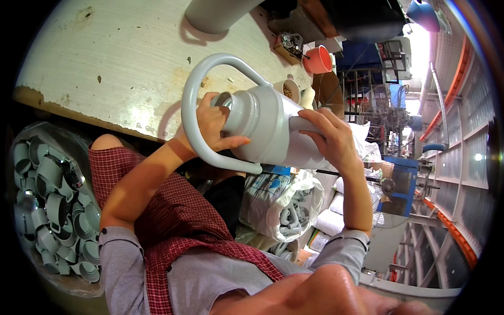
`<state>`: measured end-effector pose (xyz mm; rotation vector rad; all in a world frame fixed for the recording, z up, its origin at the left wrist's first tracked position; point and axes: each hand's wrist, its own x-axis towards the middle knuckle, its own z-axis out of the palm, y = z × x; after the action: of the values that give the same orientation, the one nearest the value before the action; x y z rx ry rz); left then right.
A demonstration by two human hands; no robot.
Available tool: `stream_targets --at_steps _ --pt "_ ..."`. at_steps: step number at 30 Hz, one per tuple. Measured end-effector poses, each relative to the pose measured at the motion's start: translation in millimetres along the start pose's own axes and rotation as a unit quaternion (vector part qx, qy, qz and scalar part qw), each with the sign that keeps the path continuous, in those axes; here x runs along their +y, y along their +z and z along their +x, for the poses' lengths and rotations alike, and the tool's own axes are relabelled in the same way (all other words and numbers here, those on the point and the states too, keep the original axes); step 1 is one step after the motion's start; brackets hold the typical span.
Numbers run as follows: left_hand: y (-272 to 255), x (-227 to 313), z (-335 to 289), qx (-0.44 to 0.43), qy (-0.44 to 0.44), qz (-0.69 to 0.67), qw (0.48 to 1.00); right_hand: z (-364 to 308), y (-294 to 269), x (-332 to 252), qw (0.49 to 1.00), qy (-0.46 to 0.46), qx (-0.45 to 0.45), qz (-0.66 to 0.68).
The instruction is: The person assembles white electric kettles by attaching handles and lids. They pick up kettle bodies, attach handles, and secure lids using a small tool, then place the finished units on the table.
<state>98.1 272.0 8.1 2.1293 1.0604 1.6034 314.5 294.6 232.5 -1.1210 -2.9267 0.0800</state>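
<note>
- So the step in hand, as far as I can judge, is steadying a grey vessel [278, 126] with two hands; nothing's being set down.
- Vessel's up in front of the person, over the near edge of the bench [115, 58]. Can't tell if any of it rests on the wood.
- Left hand [212, 123] reaches through the big loop handle [191, 115]. Its grip looks like a pinch on the open neck [244, 113], fingers hooked at the rim, thumb along the outside.
- Right hand [333, 139] has its grip closed over a short grey stub [302, 124] on the vessel's side.
- Orientation: it's tipped over, not upright. Mouth points left, long axis runs from there to the right and a bit nearer, with the base end partly lost behind the right hand.
- The loop wraps around the mouth end. Its near tip sits just beside the body, and I can't tell if it's joined there.
- Next move, my guess: it calls for a firm pinch at the neck and a steady stub, otherwise the body could roll.
- Nearby: a clear bag of grey cut rings [52, 210] on the left, a red cup [318, 60] far right.
</note>
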Motion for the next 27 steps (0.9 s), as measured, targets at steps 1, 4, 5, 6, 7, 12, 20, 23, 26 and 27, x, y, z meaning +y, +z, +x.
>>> stream_targets --at_steps 1,4,5,6,7,12,20,23,26,27 --pt "1.5 -0.4 0.9 0.007 0.004 -0.015 1.0 0.0 -1.5 -0.4 1.0 -0.003 -0.005 -0.005" --pt "4.6 -1.5 1.9 0.013 0.006 -0.031 0.999 -1.4 3.0 3.1 1.0 -0.018 0.011 -0.004" --pt "5.6 -0.5 1.0 0.012 0.004 -0.032 0.999 -2.6 3.4 4.6 1.0 -0.019 0.008 -0.004" --pt "3.2 1.8 0.9 0.004 -0.002 -0.033 0.999 -2.2 2.8 5.9 1.0 -0.023 0.009 -0.005" --pt "5.0 2.0 1.4 0.017 0.005 -0.038 0.999 -2.5 2.2 6.9 1.0 -0.026 0.01 -0.006" --pt "10.5 5.6 0.4 0.018 -0.002 -0.049 0.999 -6.4 1.3 5.4 0.996 -0.024 0.046 -0.077" --pt "26.8 17.1 -4.7 0.143 -0.231 -0.242 0.931 15.4 18.7 44.6 0.953 -0.154 0.209 -0.159" --pt "11.4 38.3 13.4 0.24 -0.324 -0.259 0.878 27.8 15.2 46.6 0.918 -0.206 0.293 -0.169" --pt "-47.3 9.4 -14.0 0.309 -0.308 -0.093 0.895 4.6 12.7 23.1 0.854 -0.201 0.464 -0.124" --pt "-68.3 4.0 -32.1 0.332 -0.257 0.003 0.907 -15.6 12.6 14.9 0.838 -0.184 0.503 -0.105"
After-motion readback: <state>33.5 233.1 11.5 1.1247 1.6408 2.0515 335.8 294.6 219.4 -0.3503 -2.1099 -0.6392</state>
